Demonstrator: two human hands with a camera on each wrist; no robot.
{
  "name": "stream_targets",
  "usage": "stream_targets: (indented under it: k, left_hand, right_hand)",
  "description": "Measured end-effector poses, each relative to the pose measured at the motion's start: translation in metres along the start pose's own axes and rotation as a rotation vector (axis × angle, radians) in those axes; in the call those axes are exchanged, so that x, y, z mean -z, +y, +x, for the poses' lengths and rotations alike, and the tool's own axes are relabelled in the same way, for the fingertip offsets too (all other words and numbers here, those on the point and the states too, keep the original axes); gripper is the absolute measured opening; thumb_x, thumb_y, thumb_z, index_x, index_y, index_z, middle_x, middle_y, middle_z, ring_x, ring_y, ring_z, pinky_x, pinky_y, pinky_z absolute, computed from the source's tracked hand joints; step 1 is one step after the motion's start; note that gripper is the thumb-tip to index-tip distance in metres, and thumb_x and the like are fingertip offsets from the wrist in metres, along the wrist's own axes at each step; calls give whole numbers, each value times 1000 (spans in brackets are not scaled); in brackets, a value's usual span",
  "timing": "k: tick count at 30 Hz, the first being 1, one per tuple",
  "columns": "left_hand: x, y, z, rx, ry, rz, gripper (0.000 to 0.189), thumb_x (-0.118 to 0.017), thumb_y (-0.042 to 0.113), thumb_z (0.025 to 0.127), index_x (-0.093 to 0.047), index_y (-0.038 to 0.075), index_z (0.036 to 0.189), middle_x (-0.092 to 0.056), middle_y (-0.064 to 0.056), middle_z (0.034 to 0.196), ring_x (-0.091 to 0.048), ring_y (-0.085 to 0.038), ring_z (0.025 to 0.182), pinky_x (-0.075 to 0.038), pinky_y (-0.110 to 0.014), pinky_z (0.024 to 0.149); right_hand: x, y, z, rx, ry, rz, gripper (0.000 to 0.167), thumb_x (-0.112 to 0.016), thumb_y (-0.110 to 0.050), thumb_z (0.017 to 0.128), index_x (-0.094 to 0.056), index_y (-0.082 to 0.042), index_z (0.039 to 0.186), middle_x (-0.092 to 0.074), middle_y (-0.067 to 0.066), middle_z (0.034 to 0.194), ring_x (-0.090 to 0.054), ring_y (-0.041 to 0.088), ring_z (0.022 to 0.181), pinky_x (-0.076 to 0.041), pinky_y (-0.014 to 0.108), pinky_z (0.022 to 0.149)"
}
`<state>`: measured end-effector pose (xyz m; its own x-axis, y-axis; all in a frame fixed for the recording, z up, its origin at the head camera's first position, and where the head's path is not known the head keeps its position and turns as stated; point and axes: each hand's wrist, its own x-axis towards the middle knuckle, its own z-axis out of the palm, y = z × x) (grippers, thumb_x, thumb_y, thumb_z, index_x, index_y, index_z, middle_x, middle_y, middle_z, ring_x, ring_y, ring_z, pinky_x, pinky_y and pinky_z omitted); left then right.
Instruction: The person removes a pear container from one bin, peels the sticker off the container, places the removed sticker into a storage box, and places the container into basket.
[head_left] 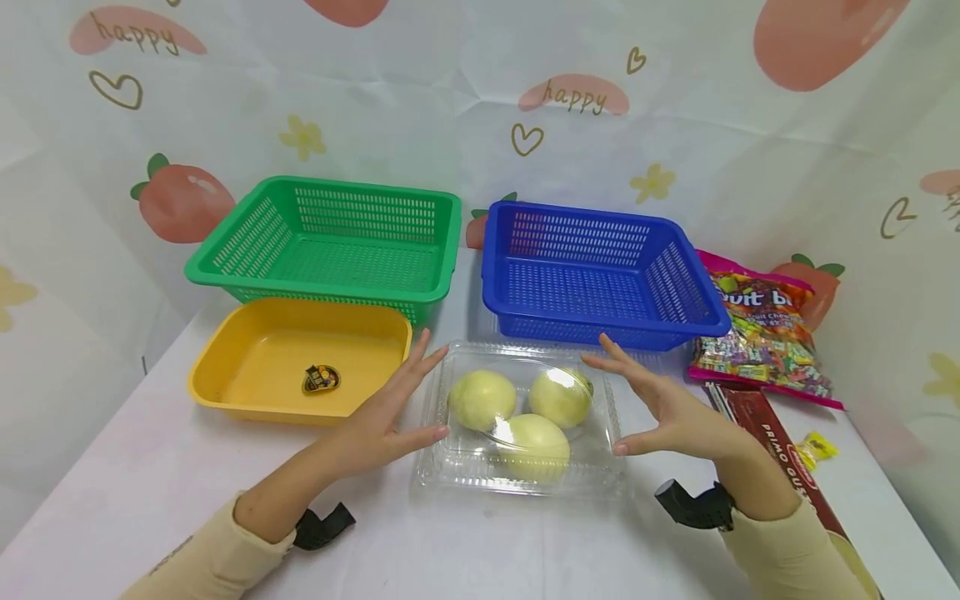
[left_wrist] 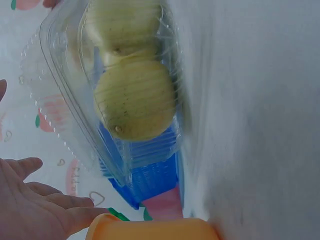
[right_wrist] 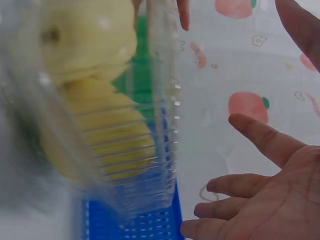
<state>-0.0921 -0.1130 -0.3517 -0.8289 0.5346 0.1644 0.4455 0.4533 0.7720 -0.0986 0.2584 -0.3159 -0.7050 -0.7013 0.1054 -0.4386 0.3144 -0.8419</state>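
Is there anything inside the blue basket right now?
No, in the head view the blue basket shows only its bare slotted floor and walls.

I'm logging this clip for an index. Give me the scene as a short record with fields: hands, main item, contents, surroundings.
left hand: left hand open, fingers straight, at the left edge of the clear plastic box; contact unclear
right hand: right hand open, beside the box's right edge
contents: three pale yellow-green fruits under the closed lid
behind: green basket, blue basket
left: yellow tray with a small sticker
right: candy bag
surface: white table
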Motion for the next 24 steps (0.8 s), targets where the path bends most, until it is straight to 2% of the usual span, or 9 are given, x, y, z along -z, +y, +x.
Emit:
stream_targets:
  k: [4,7,9,11,15,17,20,22,24]
  left_hand:
    - [-4,2,-2,4,-8,-1,84,-65,34,86,-12,29,150,13,4,157,-6,-37,144,-22,-72,101]
    - [-7,2,-3,11,-13,-9,84,-65,35,86,-12,30,150,12,4,157,-7,-38,143,-23,-72,101]
    - [-9,2,-4,16,-9,-11,83,-65,35,86,-12,30,150,12,4,157,-7,-38,143,-23,-72,101]
    - [-11,1,-4,23,-2,-10,83,-65,35,86,-13,30,150,11,3,157,-7,-38,143,-23,-72,101]
    - [-14,-1,-4,47,-3,-11,86,-67,38,84,-13,30,150,12,1,157,-6,-39,143,-23,-72,100]
    - [-17,-1,-4,57,-13,-7,88,-68,40,82,-13,30,150,13,2,157,-6,-40,143,-24,-72,100]
    - [-18,-1,-3,68,-24,-4,93,-72,44,77,-13,34,149,13,4,157,-6,-39,143,-25,-71,101]
    - [-20,-1,-4,67,-28,7,96,-74,45,75,-14,35,149,13,3,157,-7,-41,142,-24,-71,101]
    - [-21,-1,-4,68,-31,17,99,-76,47,72,-15,35,149,12,3,157,-7,-42,142,-24,-71,100]
  right_hand:
    - [-8,9,-9,22,33,19,100,-76,3,69,-17,-7,149,9,7,158,16,9,144,-6,3,108]
    - [-14,14,-15,20,58,42,107,-78,3,66,-12,-6,150,13,7,158,21,8,142,4,38,119]
    - [-18,16,-18,0,77,55,109,-79,2,65,-11,-7,150,14,5,158,23,8,142,9,63,110]
    - [-21,17,-20,-15,94,59,110,-80,1,64,-11,-8,150,15,5,157,24,8,141,10,78,94]
    - [-24,21,-23,-12,111,47,109,-80,2,64,-13,-7,150,17,11,156,25,12,141,9,80,91]
    - [-25,24,-25,-16,106,47,109,-80,2,64,-13,-7,150,18,12,156,24,11,141,9,75,98]
    - [-25,28,-28,-24,86,41,108,-80,0,66,-12,-8,150,18,11,156,20,9,142,2,41,117]
    - [-25,30,-29,-34,69,27,109,-80,-2,66,-11,-9,150,17,10,156,17,5,143,-5,16,112]
    - [-26,31,-30,-26,49,14,108,-80,-3,66,-12,-8,150,17,12,156,14,2,143,-8,5,104]
